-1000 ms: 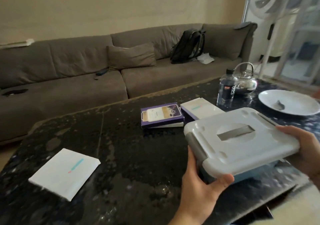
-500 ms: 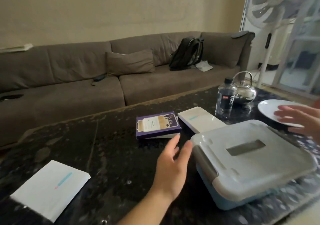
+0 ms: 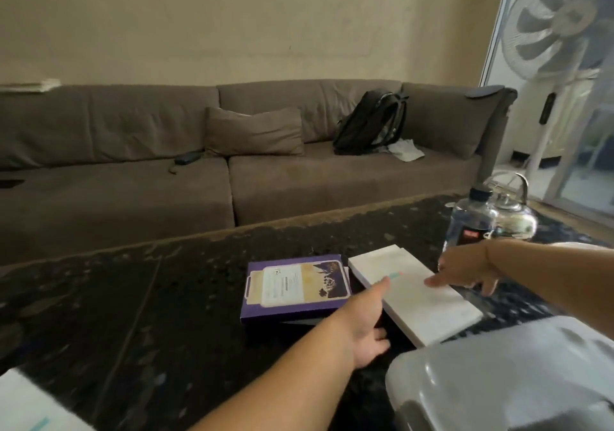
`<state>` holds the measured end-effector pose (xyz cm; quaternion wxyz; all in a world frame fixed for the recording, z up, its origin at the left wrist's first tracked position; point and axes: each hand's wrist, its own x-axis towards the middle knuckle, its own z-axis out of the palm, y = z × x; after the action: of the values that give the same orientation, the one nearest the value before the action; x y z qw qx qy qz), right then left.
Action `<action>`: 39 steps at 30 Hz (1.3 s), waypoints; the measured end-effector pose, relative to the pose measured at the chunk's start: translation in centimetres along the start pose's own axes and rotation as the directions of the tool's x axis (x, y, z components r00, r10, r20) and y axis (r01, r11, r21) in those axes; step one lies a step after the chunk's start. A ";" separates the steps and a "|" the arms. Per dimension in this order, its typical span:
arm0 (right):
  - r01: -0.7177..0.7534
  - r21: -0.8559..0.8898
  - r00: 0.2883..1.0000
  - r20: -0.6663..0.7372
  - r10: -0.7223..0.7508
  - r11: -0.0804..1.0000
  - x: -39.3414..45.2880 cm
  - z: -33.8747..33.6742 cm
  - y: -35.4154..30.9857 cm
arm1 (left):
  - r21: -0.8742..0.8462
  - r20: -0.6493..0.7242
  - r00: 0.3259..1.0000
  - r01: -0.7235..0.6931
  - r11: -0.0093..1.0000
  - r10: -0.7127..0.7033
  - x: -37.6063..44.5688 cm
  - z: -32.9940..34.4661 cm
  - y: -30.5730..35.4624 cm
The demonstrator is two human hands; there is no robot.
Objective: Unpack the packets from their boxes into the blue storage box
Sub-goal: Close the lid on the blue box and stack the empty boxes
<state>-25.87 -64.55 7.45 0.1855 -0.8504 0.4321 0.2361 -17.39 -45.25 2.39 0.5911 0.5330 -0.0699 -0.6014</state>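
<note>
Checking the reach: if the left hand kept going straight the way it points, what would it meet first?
Most likely the flat white box: the left hand points at its near edge beside the purple box, though depth is unclear.

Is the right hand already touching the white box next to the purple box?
Touching. In the head view, the right hand lays a straight fingertip on top of the white box.

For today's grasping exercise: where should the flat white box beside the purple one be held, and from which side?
Grip the white box across its long edges, one hand per side, from above. It lies flat, thin and wide, with the purple box crowding its left edge.
</note>
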 end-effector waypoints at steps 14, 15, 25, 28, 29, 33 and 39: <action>-0.045 0.649 0.998 0.058 0.009 0.760 1.6 1.1 1.2 | 0.215 -0.044 0.962 -0.253 0.943 0.268 2.6 1.6 -0.8; -0.014 0.692 0.998 0.050 -0.029 0.722 0.5 0.6 1.0 | 0.263 -0.049 0.939 -0.316 0.912 0.339 1.8 1.5 -0.7; 0.766 0.500 0.641 -0.553 -0.532 0.404 -19.8 4.1 -13.9 | 0.340 -0.007 0.398 -0.862 0.376 0.917 -18.6 -8.3 2.5; 0.736 0.640 0.658 -0.597 -0.459 0.222 -22.9 11.8 -19.0 | 0.432 -0.069 0.285 -0.856 0.286 0.956 -23.5 -13.7 -1.2; 0.730 0.662 0.654 -0.606 -0.453 0.168 -23.8 14.5 -20.6 | 0.477 -0.091 0.272 -0.833 0.282 0.958 -24.5 -15.5 -2.9; 0.607 0.777 0.731 -0.463 -0.501 0.168 -23.5 22.2 -23.7 | 0.595 -0.103 0.374 -0.720 0.359 0.922 -25.8 -21.3 -8.3; 0.484 0.819 0.800 -0.271 -0.535 0.309 -22.8 26.5 -24.1 | 0.723 -0.137 0.602 -0.482 0.494 0.787 -26.5 -25.3 -11.9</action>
<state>-24.22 -22.61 1.24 0.6574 -0.7256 0.1940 -0.0600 -13.74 -7.16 -1.95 0.5625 0.7509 -0.3212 -0.1288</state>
